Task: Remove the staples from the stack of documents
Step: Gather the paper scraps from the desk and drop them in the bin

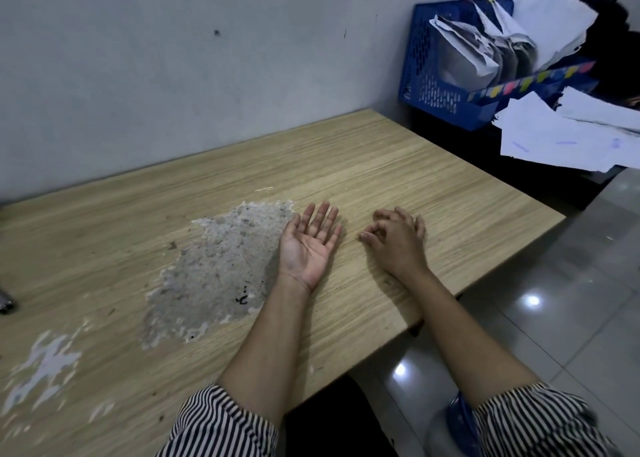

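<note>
My left hand [309, 240] lies palm up on the wooden table [398, 176], fingers straight and holding nothing. My right hand [396, 236] rests palm down just to its right, its fingers loosely curled and holding nothing. A loose stack of white documents [568, 134] lies on a dark surface beyond the table's far right corner, well away from both hands. No staples or staple remover can be made out.
A blue plastic crate [436, 75] stuffed with crumpled papers and a folder with coloured tabs stands against the wall at the back right. The tabletop has a large worn grey patch [214, 269] left of my left hand. A dark object [5, 302] pokes in at the left edge.
</note>
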